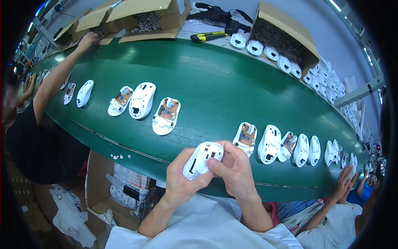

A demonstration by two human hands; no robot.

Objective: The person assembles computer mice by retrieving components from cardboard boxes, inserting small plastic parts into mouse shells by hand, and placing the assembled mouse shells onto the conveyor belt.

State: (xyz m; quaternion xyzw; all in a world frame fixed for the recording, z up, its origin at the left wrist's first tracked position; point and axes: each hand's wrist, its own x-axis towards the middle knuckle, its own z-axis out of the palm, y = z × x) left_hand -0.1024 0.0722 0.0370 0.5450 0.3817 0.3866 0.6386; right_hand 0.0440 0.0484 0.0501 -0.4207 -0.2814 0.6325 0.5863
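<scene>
A white computer mouse shell is held between my two hands over the near edge of the green belt. Slots and small dark openings show on the side turned toward me. My left hand wraps round its left side. My right hand grips the other side, the thumb pressed on the shell's face. Just beyond lie open mouse halves with brown circuit boards, one to the left and one to the right. Left of these sits a white mouse shell beside another board half.
The green belt curves across the view. More mouse parts line its right side. Cardboard boxes and a yellow utility knife stand along the far edge. Co-workers' hands reach in at left and right.
</scene>
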